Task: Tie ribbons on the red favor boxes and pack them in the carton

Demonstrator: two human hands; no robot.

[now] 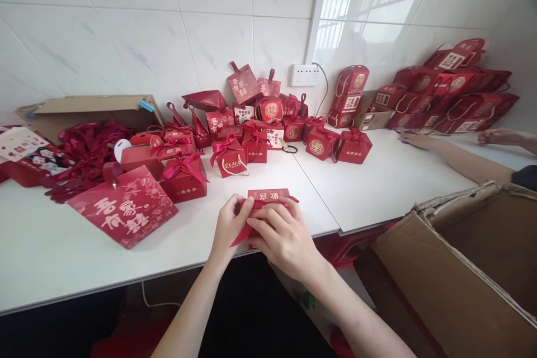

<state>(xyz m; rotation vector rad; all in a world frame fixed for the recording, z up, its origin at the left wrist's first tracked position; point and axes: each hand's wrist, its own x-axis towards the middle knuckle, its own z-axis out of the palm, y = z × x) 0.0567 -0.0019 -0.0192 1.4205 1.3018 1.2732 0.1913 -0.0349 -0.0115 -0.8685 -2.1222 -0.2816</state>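
A small red gift box with pale lettering stands near the table's front edge, mostly covered by my hands. Red ribbon crosses its top, and one tail hangs down at the left. My left hand pinches the ribbon between thumb and fingers at the left side of the box. From the right, my right hand lies over the box, its fingers bent and closed on the ribbon. The knot or bow, if there is one, is hidden under the fingers.
Finished-looking red boxes with bows crowd the table behind. A large diamond-shaped box sits left, beside a carton of ribbons. Red boxes are stacked far right, near another person's hands. An open carton stands front right.
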